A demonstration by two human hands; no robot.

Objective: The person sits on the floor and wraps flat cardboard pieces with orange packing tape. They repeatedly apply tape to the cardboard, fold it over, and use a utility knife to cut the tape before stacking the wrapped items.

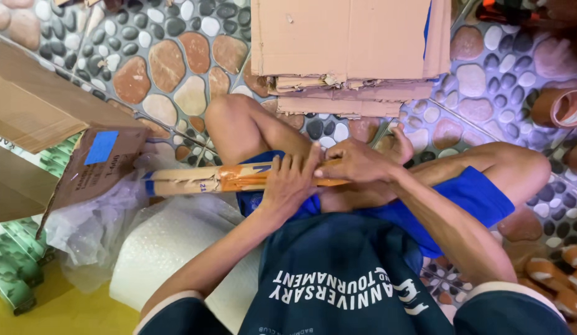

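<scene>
Head view: person sits cross-legged on pebble-pattern tiled floor [177, 62]. Long narrow cardboard parcel wrapped in brown tape [208, 178] lies across the lap, roughly horizontal, its blue-banded end sticking out to the person's left over a crumpled clear plastic bag [90, 223]. Left hand [291, 183] lies flat on top of the parcel, fingers [298, 162] spread and pressing down. Right hand [357, 162] clamps the parcel's other end, fingers curled together around it, touching the left hand's fingertips. Parcel runs under both palms. White bubble-wrap roll [164, 248] beside left knee. Stack of flattened brown cardboard sheets [344, 49] ahead of the knees. Brown tape roll [558, 107] at far right, well apart.
</scene>
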